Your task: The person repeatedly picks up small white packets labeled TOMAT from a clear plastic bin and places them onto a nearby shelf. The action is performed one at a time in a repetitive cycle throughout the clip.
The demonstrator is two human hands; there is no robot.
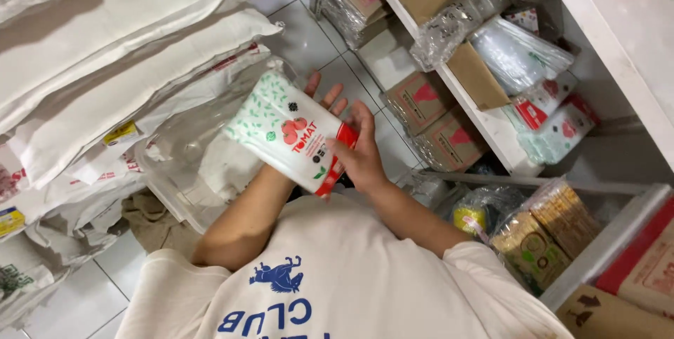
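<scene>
I hold a white packet [284,132] with green leaf print, a red tomato picture and a red end, tilted in front of my chest. My left hand [324,96] lies beneath it, and only the fingertips show past its upper edge. My right hand [361,160] grips the red end, thumb on the front. The packet hangs over a clear plastic tub [184,170] standing on the tiled floor.
White filled sacks [105,44] are stacked at the left. A white shelf unit [491,125] at the right holds cardboard boxes [421,100] and packs of clear plastic bags [516,54]. Bagged brown packets [544,233] sit at the lower right.
</scene>
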